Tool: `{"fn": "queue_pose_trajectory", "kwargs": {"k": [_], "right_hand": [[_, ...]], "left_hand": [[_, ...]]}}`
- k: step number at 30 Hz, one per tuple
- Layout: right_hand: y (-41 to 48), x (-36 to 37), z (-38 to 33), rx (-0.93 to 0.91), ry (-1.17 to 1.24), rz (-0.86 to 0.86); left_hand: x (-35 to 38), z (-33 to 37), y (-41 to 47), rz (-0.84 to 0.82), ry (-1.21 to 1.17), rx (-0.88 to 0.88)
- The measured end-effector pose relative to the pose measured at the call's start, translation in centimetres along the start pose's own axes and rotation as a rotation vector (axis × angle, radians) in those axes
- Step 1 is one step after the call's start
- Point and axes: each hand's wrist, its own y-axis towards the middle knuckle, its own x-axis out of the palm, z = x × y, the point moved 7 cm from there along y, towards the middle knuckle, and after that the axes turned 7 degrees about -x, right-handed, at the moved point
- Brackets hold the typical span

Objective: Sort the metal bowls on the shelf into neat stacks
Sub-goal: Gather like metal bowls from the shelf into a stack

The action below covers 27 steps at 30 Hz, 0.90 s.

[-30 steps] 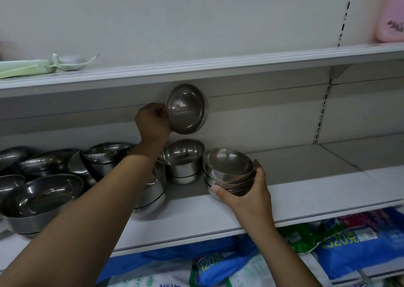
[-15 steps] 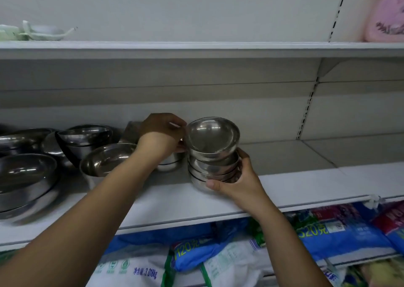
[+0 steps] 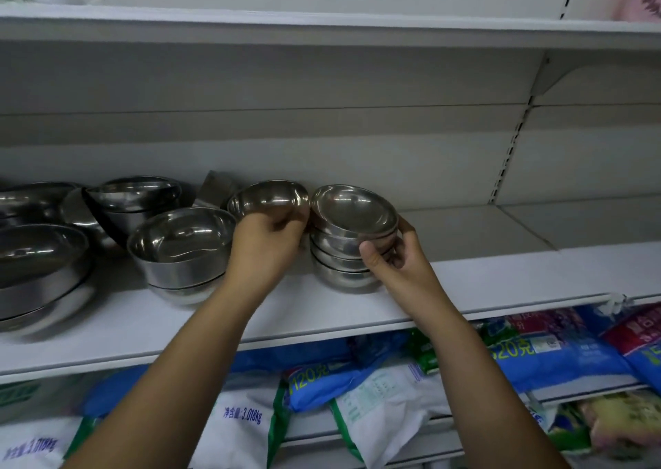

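Note:
A stack of small metal bowls (image 3: 352,239) stands on the white shelf (image 3: 500,275) near the middle, its top bowl tilted. My right hand (image 3: 393,257) grips the stack's right side, thumb on the front. My left hand (image 3: 266,239) holds another small metal bowl (image 3: 268,198) from below, just left of the stack and raised off the shelf. A medium bowl stack (image 3: 182,250) sits further left. Larger bowls (image 3: 39,264) and tilted ones (image 3: 132,197) crowd the shelf's left end.
The upper shelf (image 3: 322,28) overhangs closely above the bowls. A grey bracket (image 3: 218,188) leans on the back panel behind the held bowl. Bagged goods (image 3: 357,390) fill the shelf below. To the right of the stack lies bare shelf surface.
The bowl my left hand carried a second ago now tops the stack. My left hand has since lifted another small bowl beside it. My right hand stays on the stack.

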Motion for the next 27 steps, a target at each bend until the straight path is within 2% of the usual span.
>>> {"fn": "queue_pose_trajectory", "kwargs": {"k": [6, 11, 16, 18, 22, 25, 27], "right_hand": [[-0.1, 1.7, -0.8, -0.003, 0.026, 0.035], [-0.2, 3.2, -0.9, -0.036, -0.069, 0.212], [-0.8, 4.9, -0.9, -0.054, -0.095, 0.355], [-1.2, 5.4, -0.9, -0.05, -0.105, 0.415], [-1.9, 6.4, -1.4, -0.066, -0.143, 0.507], [-2.6, 7.3, -1.5, -0.068, -0.171, 0.563], [-3.0, 7.9, -1.6, -0.067, -0.183, 0.592]], "left_hand": [[-1.2, -0.1, -1.7, 0.02, 0.012, 0.073], [-5.8, 1.5, -1.3, 0.213, -0.011, 0.163], [-12.4, 1.9, 1.1, 0.336, 0.06, 0.153], [-14.8, 2.1, 2.6, 0.362, 0.163, 0.185], [-18.6, 0.5, 6.4, 0.387, 0.427, 0.117], [-19.7, -0.9, 8.3, 0.372, 0.531, 0.102], [-19.9, -1.6, 8.8, 0.366, 0.681, 0.071]]}}
